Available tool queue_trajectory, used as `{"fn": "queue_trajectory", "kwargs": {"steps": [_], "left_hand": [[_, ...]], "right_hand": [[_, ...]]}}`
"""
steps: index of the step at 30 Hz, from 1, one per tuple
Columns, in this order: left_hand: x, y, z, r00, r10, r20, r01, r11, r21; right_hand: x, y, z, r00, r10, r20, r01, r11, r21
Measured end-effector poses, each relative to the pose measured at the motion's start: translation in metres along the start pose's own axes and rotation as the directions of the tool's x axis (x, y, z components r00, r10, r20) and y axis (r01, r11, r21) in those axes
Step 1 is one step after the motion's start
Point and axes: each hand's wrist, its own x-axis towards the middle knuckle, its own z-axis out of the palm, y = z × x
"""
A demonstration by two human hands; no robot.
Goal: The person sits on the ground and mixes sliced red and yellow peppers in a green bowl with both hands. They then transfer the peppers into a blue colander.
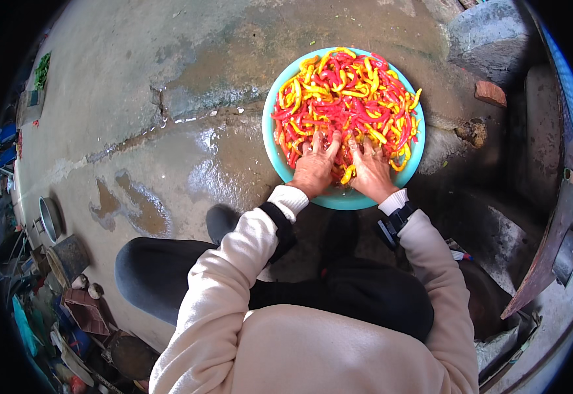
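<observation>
A turquoise plastic basin [348, 203] stands on the wet floor in front of me, heaped with long red chili peppers [365, 114] and yellow chili peppers [354, 92]. Both hands reach over its near rim into the wet heap. My left hand [314, 170] lies palm down with its fingers spread among the peppers. Beside it, my right hand [372, 172] is also palm down, fingers apart. The fingertips of both are partly hidden among the peppers. Between the wrists, a yellow pepper [348, 174] lies near the basin's front.
Cracked concrete floor [133, 108] with puddles spreads to the left. A piece of brick [490, 93] lies right of the basin. Farther left are a metal pot [50, 219], a bucket [68, 260] and piled clutter. A wooden board [537, 271] edges the right side.
</observation>
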Motion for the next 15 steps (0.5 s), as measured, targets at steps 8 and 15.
{"fn": "queue_trajectory", "kwargs": {"steps": [8,15], "left_hand": [[0.002,-0.019,0.002,0.891,0.014,-0.453,-0.223,0.884,-0.410],[-0.003,0.001,-0.043,0.949,-0.175,-0.260,0.015,0.854,-0.520]], "right_hand": [[0.002,0.029,-0.001,0.976,0.215,-0.024,-0.108,0.577,0.809],[0.011,0.027,-0.044,0.968,0.248,-0.024,-0.142,0.629,0.765]]}}
